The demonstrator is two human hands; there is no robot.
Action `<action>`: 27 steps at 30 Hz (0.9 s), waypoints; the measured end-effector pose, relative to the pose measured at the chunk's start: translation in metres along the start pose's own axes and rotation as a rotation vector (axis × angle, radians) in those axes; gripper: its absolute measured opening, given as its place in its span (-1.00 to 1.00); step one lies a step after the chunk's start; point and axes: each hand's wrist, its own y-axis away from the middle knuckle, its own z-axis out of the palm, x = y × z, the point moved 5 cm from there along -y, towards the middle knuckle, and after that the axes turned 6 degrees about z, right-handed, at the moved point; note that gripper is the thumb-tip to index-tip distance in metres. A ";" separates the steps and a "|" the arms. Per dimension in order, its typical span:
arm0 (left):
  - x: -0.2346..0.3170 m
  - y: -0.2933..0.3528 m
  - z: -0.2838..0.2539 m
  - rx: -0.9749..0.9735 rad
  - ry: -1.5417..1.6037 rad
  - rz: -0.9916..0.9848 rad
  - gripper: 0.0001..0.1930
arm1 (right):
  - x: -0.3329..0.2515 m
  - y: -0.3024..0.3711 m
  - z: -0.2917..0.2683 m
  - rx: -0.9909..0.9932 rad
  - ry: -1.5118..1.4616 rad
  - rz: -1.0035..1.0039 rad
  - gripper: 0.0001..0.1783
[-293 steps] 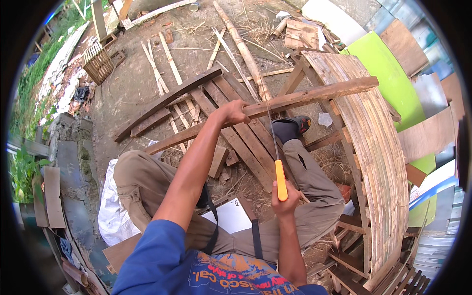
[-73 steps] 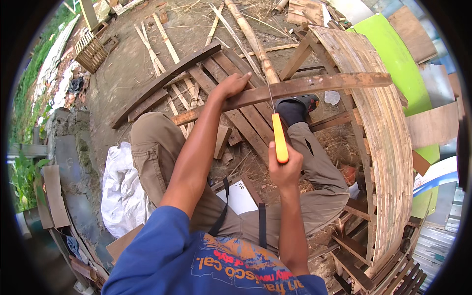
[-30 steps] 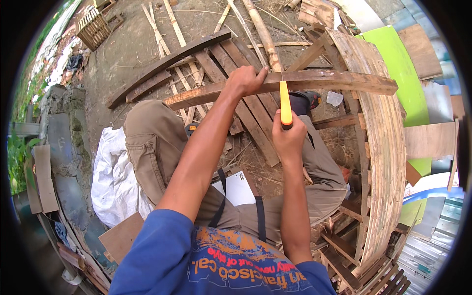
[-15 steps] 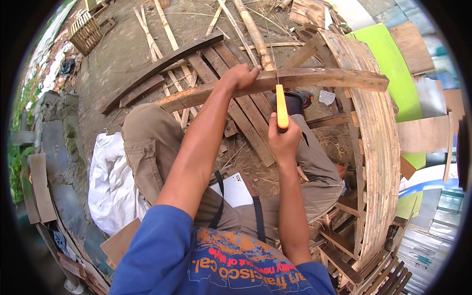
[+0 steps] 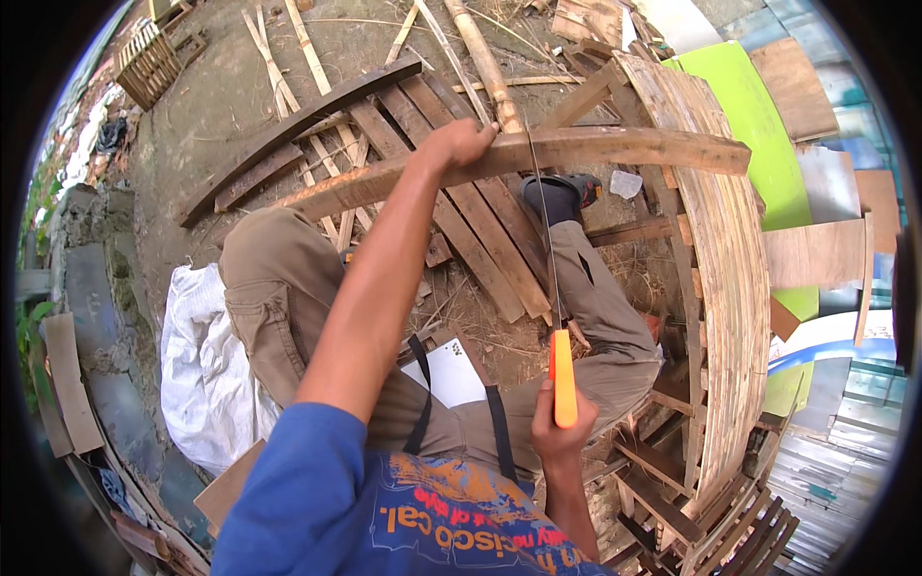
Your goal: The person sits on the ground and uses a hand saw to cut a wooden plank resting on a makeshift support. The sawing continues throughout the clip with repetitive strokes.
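A long wooden beam (image 5: 605,147) lies crosswise in front of me, its right end reaching over the edge of a stack of boards. My left hand (image 5: 464,144) is closed over the beam's top, gripping it left of the cut spot. In my right hand (image 5: 562,422), close to my lap, is the orange-and-yellow handle of a handsaw (image 5: 565,379). The saw's thin blade runs away from me, and its far part crosses the beam just right of my left hand. Whether the teeth have bitten into the wood is too small to tell.
Slatted planks (image 5: 480,240) lie under the beam. A tall stack of thin boards (image 5: 730,288) stands at right, beside a lime-green panel (image 5: 749,125). Bamboo poles (image 5: 485,67) lie on the ground ahead. A white sack (image 5: 206,365) sits at left by a concrete wall (image 5: 96,288).
My right hand has drawn the saw back toward my body, so much more of the blade shows on my side of the beam. My left hand keeps its grip on the beam.
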 end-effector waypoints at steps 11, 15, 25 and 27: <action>-0.004 0.019 -0.014 0.268 -0.073 0.035 -0.23 | 0.056 -0.130 0.100 0.038 -0.229 -0.229 -0.79; -0.002 0.024 -0.020 0.228 -0.031 0.017 -0.24 | 0.087 -0.123 0.116 0.017 -0.213 -0.140 -0.93; 0.025 0.063 0.002 0.466 -0.181 0.044 -0.31 | -0.026 -0.110 0.034 -0.090 -0.101 0.025 -0.84; 0.032 0.074 0.015 0.502 -0.226 0.104 -0.33 | -0.040 -0.097 0.029 -0.072 -0.101 0.067 -0.78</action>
